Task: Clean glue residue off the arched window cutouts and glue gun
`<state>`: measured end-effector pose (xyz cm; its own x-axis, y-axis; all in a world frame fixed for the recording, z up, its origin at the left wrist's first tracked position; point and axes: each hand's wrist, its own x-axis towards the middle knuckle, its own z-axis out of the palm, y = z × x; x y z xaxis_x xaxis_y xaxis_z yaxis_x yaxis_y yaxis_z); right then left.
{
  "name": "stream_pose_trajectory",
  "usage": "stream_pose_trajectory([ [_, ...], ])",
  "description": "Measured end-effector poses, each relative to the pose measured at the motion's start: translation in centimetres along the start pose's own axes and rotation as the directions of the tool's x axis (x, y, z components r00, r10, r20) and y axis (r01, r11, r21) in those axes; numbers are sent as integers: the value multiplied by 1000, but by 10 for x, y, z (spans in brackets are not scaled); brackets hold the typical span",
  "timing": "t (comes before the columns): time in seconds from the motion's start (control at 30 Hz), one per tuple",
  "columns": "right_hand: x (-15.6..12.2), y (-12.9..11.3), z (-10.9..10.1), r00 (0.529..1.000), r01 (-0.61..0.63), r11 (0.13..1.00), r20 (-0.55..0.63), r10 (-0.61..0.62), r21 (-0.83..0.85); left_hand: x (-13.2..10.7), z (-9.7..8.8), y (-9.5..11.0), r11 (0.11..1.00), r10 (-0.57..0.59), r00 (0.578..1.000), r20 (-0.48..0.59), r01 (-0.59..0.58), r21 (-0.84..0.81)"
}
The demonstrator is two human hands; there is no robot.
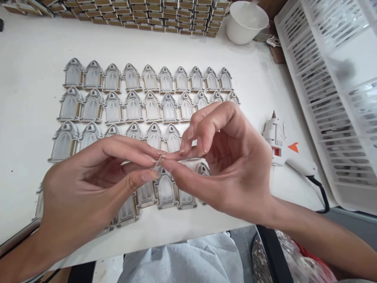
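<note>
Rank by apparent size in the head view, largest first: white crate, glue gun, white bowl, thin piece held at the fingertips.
1. White crate, even cut off by the frame
2. White bowl and glue gun: too alike to rank
3. Thin piece

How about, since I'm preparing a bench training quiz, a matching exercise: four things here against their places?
1. White bowl
2. Glue gun
3. Thin piece
4. Plastic crate

A. Where the left hand and right hand meet
B. Along the picture's right edge
C. At the top, just right of the stacked pieces
D. On the table, right of the right hand

Pairs: 1-C, 2-D, 3-A, 4-B
</note>
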<state>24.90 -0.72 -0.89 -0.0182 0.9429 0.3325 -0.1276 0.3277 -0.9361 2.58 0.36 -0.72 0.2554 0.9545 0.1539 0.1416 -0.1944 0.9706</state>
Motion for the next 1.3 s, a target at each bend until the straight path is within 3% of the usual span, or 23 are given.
stream_pose_trajectory([
  [0.27,0,0,-1,999,-33,997,0,33,-68,-4,-2,2,998,26,999,-35,-23,66],
  [0.57,2,-2,0,998,-60,997,13,59,52,-10,-5,-2,988,73,997,-28,-69,136],
  [0.83,1,-4,2,996,-87,993,12,87,74,-13,-3,-1,985,71,997,-17,-67,157],
  [0.97,0,-3,1,994,-110,993,18,109,52,-13,2,0,994,12,999,-52,-6,110],
  [1.3,-3,0,0,991,-133,991,18,133,-3,-4,2,3,998,42,998,51,-44,40],
])
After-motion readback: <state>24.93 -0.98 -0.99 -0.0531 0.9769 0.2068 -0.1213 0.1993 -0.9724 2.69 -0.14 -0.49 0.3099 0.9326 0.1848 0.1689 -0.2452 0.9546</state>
